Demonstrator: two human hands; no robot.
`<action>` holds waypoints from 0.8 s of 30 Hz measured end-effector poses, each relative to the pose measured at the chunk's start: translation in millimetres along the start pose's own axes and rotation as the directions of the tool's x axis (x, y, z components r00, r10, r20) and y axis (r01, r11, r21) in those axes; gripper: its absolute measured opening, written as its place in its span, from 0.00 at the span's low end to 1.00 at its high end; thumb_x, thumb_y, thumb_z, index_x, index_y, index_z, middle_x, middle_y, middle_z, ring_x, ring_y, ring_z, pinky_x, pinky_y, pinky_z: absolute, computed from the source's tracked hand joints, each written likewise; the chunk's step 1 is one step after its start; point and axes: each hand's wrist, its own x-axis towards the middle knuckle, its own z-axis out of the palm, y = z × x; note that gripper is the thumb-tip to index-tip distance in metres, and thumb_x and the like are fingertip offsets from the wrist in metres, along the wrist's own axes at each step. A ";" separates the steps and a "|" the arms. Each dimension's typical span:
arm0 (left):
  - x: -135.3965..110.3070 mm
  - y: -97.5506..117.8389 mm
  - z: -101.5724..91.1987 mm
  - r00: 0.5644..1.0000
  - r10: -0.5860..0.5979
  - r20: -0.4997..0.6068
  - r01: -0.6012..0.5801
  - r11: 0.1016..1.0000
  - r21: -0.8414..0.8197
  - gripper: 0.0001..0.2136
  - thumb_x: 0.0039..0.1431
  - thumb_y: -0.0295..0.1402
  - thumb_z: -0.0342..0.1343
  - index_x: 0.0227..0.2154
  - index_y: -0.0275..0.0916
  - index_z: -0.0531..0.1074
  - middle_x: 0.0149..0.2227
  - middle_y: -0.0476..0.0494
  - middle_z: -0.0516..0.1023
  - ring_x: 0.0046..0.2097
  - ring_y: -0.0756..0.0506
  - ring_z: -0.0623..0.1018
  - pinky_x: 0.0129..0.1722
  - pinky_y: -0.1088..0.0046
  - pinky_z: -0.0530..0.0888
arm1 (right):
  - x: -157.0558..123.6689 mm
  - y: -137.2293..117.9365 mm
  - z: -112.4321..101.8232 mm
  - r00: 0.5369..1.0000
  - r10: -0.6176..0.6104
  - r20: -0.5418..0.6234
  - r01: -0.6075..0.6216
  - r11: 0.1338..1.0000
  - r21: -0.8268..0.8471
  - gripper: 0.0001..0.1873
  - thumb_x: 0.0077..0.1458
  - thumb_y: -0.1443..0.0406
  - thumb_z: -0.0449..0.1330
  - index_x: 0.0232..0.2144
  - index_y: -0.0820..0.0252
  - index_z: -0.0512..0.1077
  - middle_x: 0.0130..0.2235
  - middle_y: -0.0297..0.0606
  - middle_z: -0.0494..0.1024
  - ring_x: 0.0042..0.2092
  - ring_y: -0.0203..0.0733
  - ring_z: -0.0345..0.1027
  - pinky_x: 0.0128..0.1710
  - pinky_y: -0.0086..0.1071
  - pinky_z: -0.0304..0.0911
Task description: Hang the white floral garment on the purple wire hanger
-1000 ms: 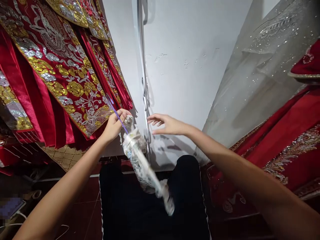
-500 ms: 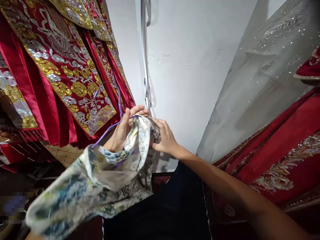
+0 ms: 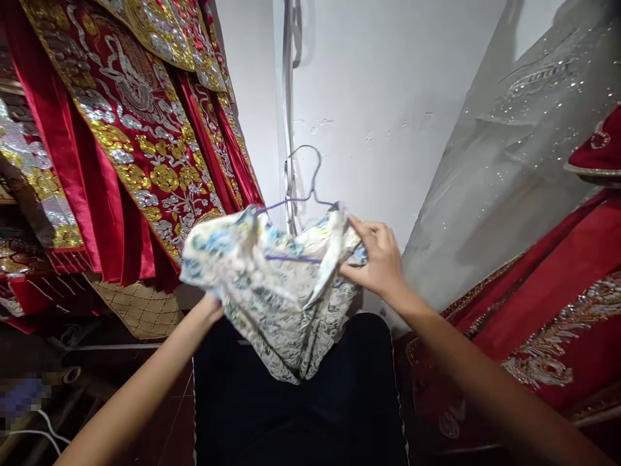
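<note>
A pale garment (image 3: 272, 285) printed in blue and green hangs spread on a thin purple wire hanger (image 3: 305, 194), held up in front of me. My right hand (image 3: 381, 259) pinches the garment's right shoulder edge, fingers closed on the cloth. My left hand (image 3: 211, 304) is under the garment's left side; the cloth covers its fingers. The hanger's hook sticks up above the garment, before a white wall.
Red robes with gold and silver embroidery (image 3: 130, 129) hang close on the left. A sheer sequined grey fabric (image 3: 509, 142) and more red embroidered cloth (image 3: 557, 298) hang at right. A metal strip (image 3: 290, 97) runs down the white wall. My dark trousers (image 3: 301, 401) are below.
The garment went from a bundle dangling in my left hand to being spread on the hanger. My right hand came in and took its right edge; my left hand moved under it.
</note>
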 end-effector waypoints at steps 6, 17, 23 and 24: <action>-30.9 -53.2 7.0 0.982 0.099 -0.160 -0.102 0.995 -0.011 0.16 0.61 0.43 0.55 0.22 0.39 0.64 0.22 0.52 0.62 0.24 0.51 0.64 0.25 0.78 0.64 | 58.6 16.6 -0.7 0.996 0.080 -0.032 -0.082 0.995 -0.059 0.35 0.45 0.50 0.64 0.54 0.57 0.70 0.49 0.49 0.68 0.49 0.61 0.62 0.46 0.52 0.64; -23.9 -58.9 90.4 0.960 0.191 -0.204 -0.193 0.981 0.007 0.17 0.59 0.48 0.57 0.39 0.37 0.72 0.38 0.40 0.76 0.43 0.42 0.76 0.44 0.67 0.71 | 38.8 -37.4 11.7 0.986 -0.101 0.129 0.091 0.993 0.080 0.46 0.45 0.55 0.63 0.66 0.52 0.59 0.52 0.45 0.69 0.50 0.56 0.63 0.49 0.48 0.63; -29.8 -50.5 89.6 0.934 0.328 -0.140 -0.313 0.942 0.117 0.12 0.63 0.43 0.55 0.40 0.40 0.70 0.40 0.43 0.74 0.43 0.44 0.75 0.45 0.69 0.70 | 29.0 -2.3 -1.2 0.993 0.112 -0.021 -0.112 0.994 0.009 0.45 0.44 0.51 0.65 0.65 0.48 0.61 0.49 0.45 0.69 0.49 0.59 0.63 0.45 0.50 0.63; -29.5 -46.4 91.1 0.923 0.363 -0.130 -0.342 0.926 0.160 0.13 0.62 0.42 0.57 0.44 0.41 0.69 0.43 0.42 0.73 0.45 0.44 0.74 0.46 0.69 0.70 | 34.7 3.6 -3.9 0.988 0.151 -0.032 -0.152 0.988 -0.006 0.44 0.44 0.50 0.65 0.64 0.49 0.62 0.48 0.45 0.69 0.48 0.59 0.63 0.44 0.51 0.63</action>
